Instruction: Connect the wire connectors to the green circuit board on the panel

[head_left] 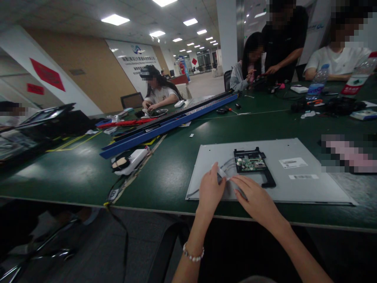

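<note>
A flat grey metal panel (309, 184) lies on the green table in front of me. A small green circuit board (250, 162) in a black bracket sits on it, with thin cables running to the left. My left hand (210, 188) pinches a small white strip of tape (221, 172) near those cables. My right hand (253, 196) lies flat on the panel beside it, fingers stretched toward the tape's end. White labels (293, 162) are stuck on the panel to the right.
Long blue and black rails (165, 125) cross the table (73, 173) diagonally. A white device with a cable (129, 162) lies at left. Water bottles (316, 84), tools and black gear sit at the far right. Several other people work at the table's far side.
</note>
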Demonstrator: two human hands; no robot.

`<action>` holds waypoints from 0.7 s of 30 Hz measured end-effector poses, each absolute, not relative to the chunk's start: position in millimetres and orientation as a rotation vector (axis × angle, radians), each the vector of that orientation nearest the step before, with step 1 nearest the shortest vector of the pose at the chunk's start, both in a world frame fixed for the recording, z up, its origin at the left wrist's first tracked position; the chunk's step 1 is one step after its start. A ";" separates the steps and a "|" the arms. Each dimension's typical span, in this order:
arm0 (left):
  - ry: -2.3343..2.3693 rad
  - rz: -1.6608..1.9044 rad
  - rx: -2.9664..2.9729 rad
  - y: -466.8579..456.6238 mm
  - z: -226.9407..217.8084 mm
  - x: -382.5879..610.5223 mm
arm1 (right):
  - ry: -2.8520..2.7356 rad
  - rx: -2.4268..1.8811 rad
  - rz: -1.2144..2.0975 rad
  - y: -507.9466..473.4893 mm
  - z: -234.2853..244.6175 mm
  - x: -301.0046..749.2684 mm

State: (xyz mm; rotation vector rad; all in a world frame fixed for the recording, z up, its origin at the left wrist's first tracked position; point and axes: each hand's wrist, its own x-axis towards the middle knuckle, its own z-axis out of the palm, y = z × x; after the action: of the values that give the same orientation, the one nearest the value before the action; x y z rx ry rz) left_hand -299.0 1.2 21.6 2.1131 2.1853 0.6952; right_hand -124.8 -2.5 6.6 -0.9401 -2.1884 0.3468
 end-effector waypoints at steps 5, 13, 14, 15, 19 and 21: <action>2.274 0.685 2.145 2.9 20.8 -288.2 | -2.171 -0.931 0.386 -3.0 9.5 -124.1; 2.339 0.658 2.186 5.4 18.7 -278.2 | -2.121 -0.965 0.413 -0.9 4.5 -122.6; 2.340 0.661 2.180 5.7 18.7 -278.4 | -2.115 -0.968 0.420 -0.7 4.0 -122.5; 2.342 0.659 2.178 5.9 18.5 -278.6 | -2.110 -0.969 0.427 -0.5 3.8 -122.4; 2.346 0.632 2.207 4.9 16.8 -279.2 | -2.101 -0.972 0.447 -0.7 3.7 -122.5; 2.326 0.631 2.216 3.7 15.7 -280.5 | -2.100 -0.984 0.450 -1.0 3.3 -122.4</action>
State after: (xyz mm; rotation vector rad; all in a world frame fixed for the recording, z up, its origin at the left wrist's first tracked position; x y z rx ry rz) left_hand -280.5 3.7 15.7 2.2165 2.3260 0.6308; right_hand -122.4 -1.0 3.3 -0.9844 -2.0995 0.4499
